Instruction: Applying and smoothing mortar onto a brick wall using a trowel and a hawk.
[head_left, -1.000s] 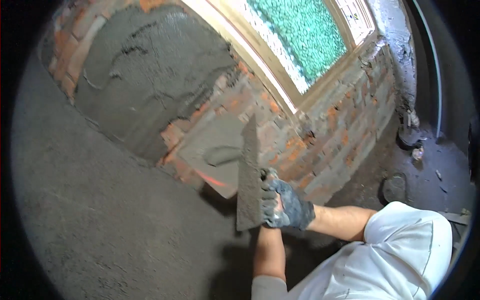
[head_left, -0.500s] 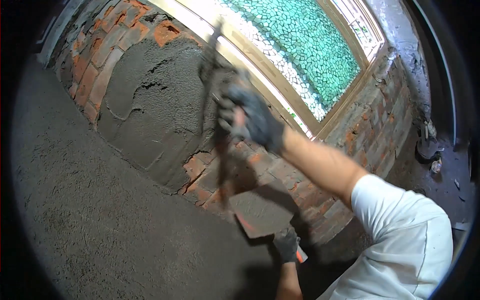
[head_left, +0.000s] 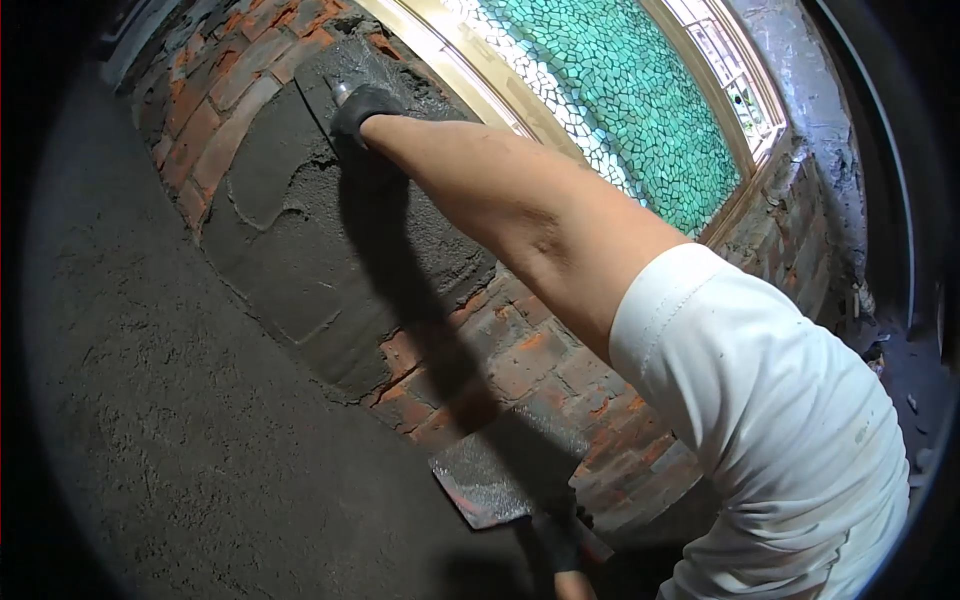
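White sleeve (head_left: 765, 390) of the right arm nearest, the bare arm stretching up and across. Low down, the gloved left hand (head_left: 556, 542), in shadow, is closed at the lower corner of a flat mortar hawk (head_left: 482, 474), holding it near the bricks. Farther off, the gloved right hand (head_left: 366, 114) grips a plastering trowel (head_left: 316, 114), seen almost edge-on at the patch of wet grey mortar (head_left: 275, 270) on the brick wall (head_left: 530, 352). Beyond, a pale-framed window with green pebble-patterned glass (head_left: 630, 95)
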